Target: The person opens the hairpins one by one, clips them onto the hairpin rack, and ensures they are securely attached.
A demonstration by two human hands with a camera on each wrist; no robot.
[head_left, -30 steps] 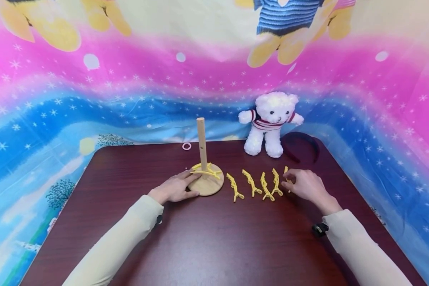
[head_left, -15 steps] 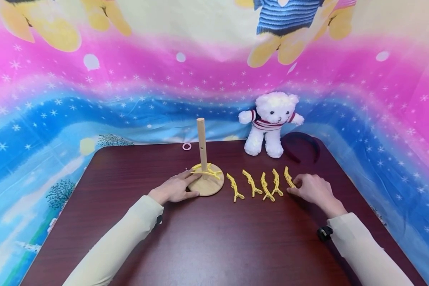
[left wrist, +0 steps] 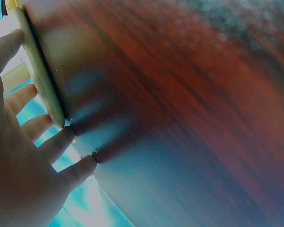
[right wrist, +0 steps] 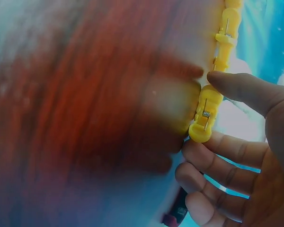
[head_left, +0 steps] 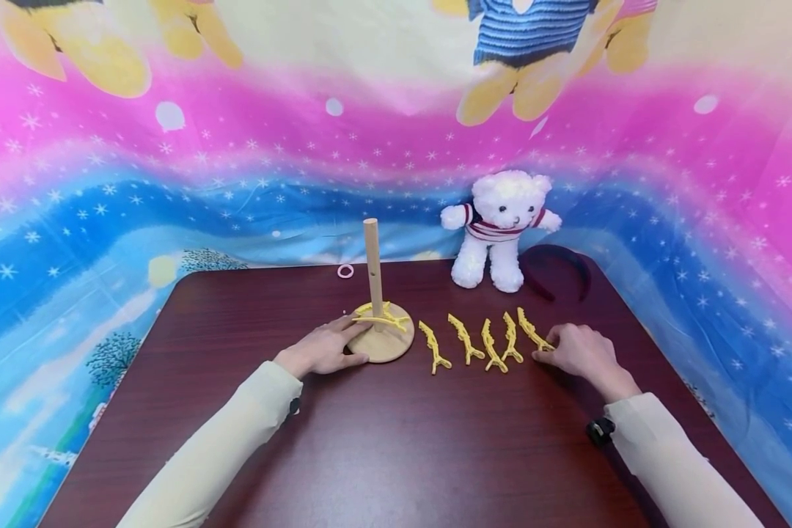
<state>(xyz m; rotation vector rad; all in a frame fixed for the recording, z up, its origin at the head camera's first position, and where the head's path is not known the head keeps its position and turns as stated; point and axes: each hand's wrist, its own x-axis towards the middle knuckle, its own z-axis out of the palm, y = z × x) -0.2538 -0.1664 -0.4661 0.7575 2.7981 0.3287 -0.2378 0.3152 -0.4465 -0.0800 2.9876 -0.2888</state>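
My left hand (head_left: 326, 346) rests with spread fingers against the round base (head_left: 384, 353) of a wooden stand. The left wrist view shows the thumb and fingers (left wrist: 26, 92) around the base's edge. Two yellow hair clips (head_left: 388, 320) lie on the base beside its upright post (head_left: 372, 264). At the right, my right hand (head_left: 584, 357) holds the forked end of a yellow hair clip (head_left: 531, 328) between thumb and fingers; the clip lies slanted on the table. In the right wrist view this clip (right wrist: 207, 111) sits between the thumb (right wrist: 241, 87) and the curved fingers.
Several more yellow hair clips (head_left: 463, 337) lie in a row between the stand and my right hand. A white teddy bear (head_left: 501, 220) stands at the back. Beside it is a dark headband (head_left: 570, 257). A small pink ring (head_left: 345, 271) lies behind the stand on the dark table (head_left: 396, 447).
My right hand has shifted slightly right and lower, uncovering the clip. The clip's toothed end has swung left towards its neighbour in the last half second. My left hand has stayed put.
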